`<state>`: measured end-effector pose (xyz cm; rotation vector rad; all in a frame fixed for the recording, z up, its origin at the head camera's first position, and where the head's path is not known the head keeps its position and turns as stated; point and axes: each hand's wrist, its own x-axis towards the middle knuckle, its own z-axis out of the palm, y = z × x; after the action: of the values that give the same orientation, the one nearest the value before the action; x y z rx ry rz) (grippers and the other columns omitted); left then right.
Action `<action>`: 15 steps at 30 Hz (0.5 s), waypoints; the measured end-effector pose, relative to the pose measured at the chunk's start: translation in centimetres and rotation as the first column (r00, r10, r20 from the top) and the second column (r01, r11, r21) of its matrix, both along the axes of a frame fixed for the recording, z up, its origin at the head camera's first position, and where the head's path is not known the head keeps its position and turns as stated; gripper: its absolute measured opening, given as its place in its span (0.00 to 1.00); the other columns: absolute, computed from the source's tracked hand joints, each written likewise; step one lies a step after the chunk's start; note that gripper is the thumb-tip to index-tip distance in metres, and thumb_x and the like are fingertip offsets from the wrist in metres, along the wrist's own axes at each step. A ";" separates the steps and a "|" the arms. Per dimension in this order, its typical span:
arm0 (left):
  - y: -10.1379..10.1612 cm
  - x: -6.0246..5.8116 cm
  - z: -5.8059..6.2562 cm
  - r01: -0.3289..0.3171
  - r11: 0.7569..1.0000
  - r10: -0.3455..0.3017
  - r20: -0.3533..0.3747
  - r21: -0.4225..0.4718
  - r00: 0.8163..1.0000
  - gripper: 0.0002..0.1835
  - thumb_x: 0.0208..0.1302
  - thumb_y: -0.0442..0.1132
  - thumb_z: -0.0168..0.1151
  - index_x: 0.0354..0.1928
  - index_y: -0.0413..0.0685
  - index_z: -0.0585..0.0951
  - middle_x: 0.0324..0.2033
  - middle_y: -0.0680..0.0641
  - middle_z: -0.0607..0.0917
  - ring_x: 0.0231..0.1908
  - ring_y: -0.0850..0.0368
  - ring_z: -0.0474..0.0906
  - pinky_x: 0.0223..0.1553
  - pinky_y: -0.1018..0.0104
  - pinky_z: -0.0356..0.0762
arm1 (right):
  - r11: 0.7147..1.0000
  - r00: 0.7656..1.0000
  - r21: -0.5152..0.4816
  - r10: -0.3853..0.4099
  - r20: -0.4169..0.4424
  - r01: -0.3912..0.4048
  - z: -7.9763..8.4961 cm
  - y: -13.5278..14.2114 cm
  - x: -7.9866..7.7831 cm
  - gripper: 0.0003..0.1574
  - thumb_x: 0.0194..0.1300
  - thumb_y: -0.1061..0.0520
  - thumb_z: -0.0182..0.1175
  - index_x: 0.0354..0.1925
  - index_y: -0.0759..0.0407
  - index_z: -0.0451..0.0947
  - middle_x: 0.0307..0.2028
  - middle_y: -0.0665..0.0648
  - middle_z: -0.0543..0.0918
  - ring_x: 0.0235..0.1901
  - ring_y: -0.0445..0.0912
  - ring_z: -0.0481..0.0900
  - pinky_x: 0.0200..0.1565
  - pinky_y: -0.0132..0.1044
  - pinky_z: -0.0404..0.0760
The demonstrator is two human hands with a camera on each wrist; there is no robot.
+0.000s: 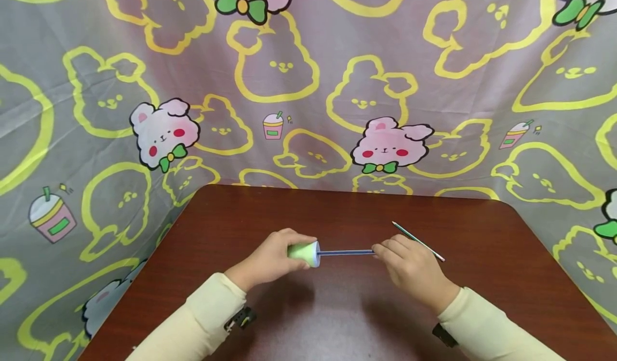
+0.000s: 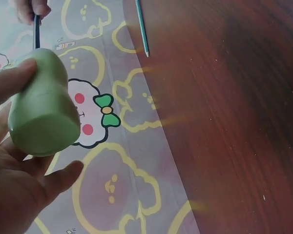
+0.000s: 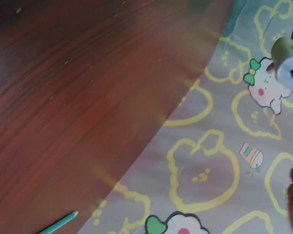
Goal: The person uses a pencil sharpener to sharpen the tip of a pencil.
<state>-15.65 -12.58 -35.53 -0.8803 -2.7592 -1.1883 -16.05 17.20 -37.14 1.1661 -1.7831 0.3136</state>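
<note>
My left hand (image 1: 270, 260) grips a light green pencil sharpener (image 1: 301, 252), a rounded cylinder with a whitish end facing right. Into the hole in that end runs a dark blue pencil (image 1: 345, 253), held nearly level above the table; its inner tip is hidden. At the other end of the pencil, my right hand (image 1: 409, 267) pinches it between thumb and fingers. In the left wrist view the smooth, waisted green body of the sharpener (image 2: 44, 114) shows closely. The right wrist view catches the whitish end of the sharpener (image 3: 288, 73) at its right edge.
A second pencil (image 1: 418, 241), teal with a pale end, lies slantwise on the table just behind my right hand. The dark red-brown wooden table (image 1: 270, 211) has rounded far corners. A grey cartoon-printed cloth (image 1: 308, 104) hangs behind it and along both sides.
</note>
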 end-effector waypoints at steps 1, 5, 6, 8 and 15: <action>0.0 0.1 0.0 0.008 1.000 -0.008 -0.026 -0.003 1.000 0.25 0.49 0.32 0.73 0.53 0.42 0.82 0.42 0.46 0.83 0.39 0.56 0.76 0.38 0.69 0.76 | 1.000 0.999 -0.002 -0.013 0.031 0.013 0.0 0.0 0.1 0.21 0.75 0.55 0.48 0.31 0.63 0.81 0.25 0.52 0.81 0.24 0.45 0.76 0.27 0.35 0.76; 0.0 0.3 0.0 0.030 0.999 -0.036 -0.178 -0.037 0.983 0.25 0.50 0.31 0.74 0.53 0.40 0.82 0.44 0.45 0.84 0.44 0.53 0.77 0.42 0.67 0.78 | 0.996 0.969 0.031 -0.085 0.231 0.080 0.0 0.1 0.6 0.16 0.71 0.54 0.55 0.30 0.61 0.82 0.24 0.50 0.82 0.24 0.43 0.77 0.27 0.35 0.77; 0.0 0.3 0.0 0.033 0.998 -0.044 -0.227 -0.051 0.973 0.25 0.49 0.31 0.74 0.53 0.40 0.83 0.45 0.45 0.84 0.45 0.53 0.77 0.44 0.66 0.78 | 0.995 0.945 0.048 -0.102 0.310 0.092 0.1 0.1 0.7 0.13 0.68 0.55 0.59 0.31 0.61 0.83 0.25 0.50 0.83 0.25 0.42 0.79 0.27 0.34 0.78; 0.1 0.3 0.0 0.040 0.996 -0.063 -0.320 -0.079 0.945 0.24 0.49 0.31 0.74 0.52 0.40 0.83 0.45 0.46 0.85 0.45 0.54 0.77 0.45 0.65 0.78 | 0.991 0.843 0.086 -0.132 0.521 0.101 0.5 0.3 0.9 0.07 0.63 0.58 0.64 0.33 0.60 0.85 0.27 0.49 0.85 0.27 0.40 0.81 0.29 0.33 0.79; 0.5 0.0 -0.4 0.059 0.988 -0.128 -0.545 -0.142 0.828 0.23 0.45 0.29 0.75 0.48 0.40 0.85 0.44 0.46 0.86 0.46 0.52 0.77 0.48 0.62 0.77 | 0.998 -0.003 -0.015 0.016 1.000 0.066 2.2 0.9 0.4 0.11 0.66 0.59 0.60 0.35 0.67 0.83 0.20 0.52 0.77 0.19 0.40 0.72 0.23 0.34 0.75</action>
<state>-15.70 -12.09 -35.91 -1.1630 -2.3406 -0.6318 -15.60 18.08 -34.98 0.7712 -3.0115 1.5523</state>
